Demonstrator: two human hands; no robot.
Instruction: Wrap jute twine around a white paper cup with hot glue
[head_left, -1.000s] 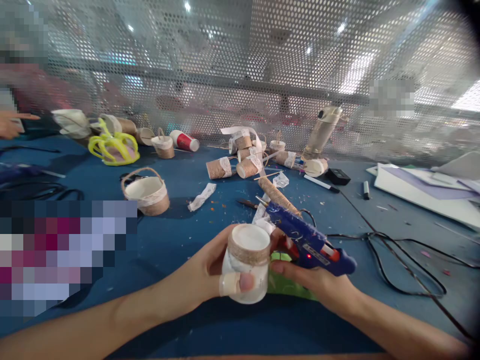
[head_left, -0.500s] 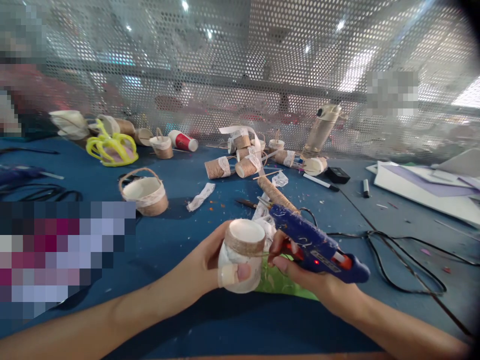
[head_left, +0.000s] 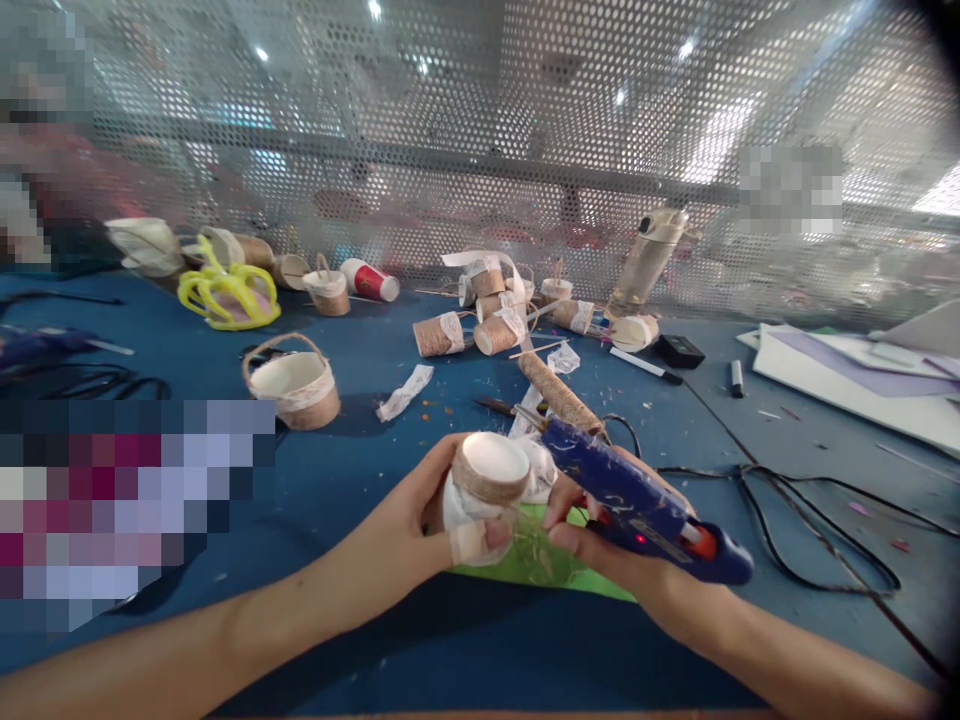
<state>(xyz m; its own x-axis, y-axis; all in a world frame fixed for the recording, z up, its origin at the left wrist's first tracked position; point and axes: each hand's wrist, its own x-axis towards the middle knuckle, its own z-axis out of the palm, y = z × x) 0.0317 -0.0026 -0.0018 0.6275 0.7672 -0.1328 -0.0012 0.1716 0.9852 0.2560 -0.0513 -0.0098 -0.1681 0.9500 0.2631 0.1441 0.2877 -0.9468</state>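
My left hand is wrapped around a white paper cup, with its thumb across the front. Brown twine circles the cup just below the rim, and its mouth tilts slightly toward me. Beside it on the right, my right hand grips a blue hot glue gun with a small red light lit. The gun's nozzle points up and left, past the cup's far side. The thumb and a finger of that hand are close together near the cup; whether they also pinch twine is unclear. Under both hands lies a green sheet.
A twine roll and scissors lie beyond the gun. A twine-covered basket cup stands left, with more wrapped cups behind. The black cord loops at right, near a marker and white boards.
The glue gun and right hand have shifted slightly right and down. The cup has tilted a little in my left hand. A twine strand seen earlier between cup and right fingers is no longer distinct.
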